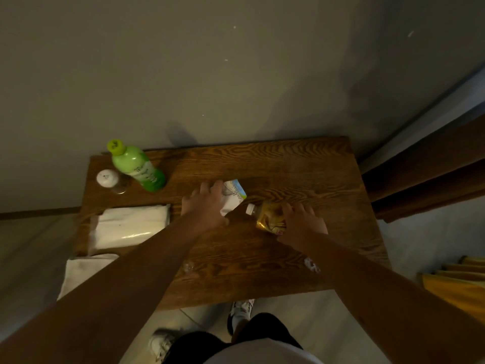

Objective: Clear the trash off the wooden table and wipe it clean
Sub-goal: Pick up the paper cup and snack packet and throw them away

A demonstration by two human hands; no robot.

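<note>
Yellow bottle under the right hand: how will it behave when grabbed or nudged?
The yellow bottle lies on its side on the wooden table, so a nudge would probably roll it. It looks like thin plastic, likely light and may dent under a firm squeeze. The white cap appears on, so spilling seems unlikely. The right hand rests over it.

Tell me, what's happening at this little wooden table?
A person is clearing the wooden table. The left hand lies on a crumpled white wrapper, and the right hand reaches onto a yellow bottle lying on its side. Neither looks lifted yet. A green bottle, a small white-capped jar, a tissue pack and a white cloth wait on the left side.
</note>
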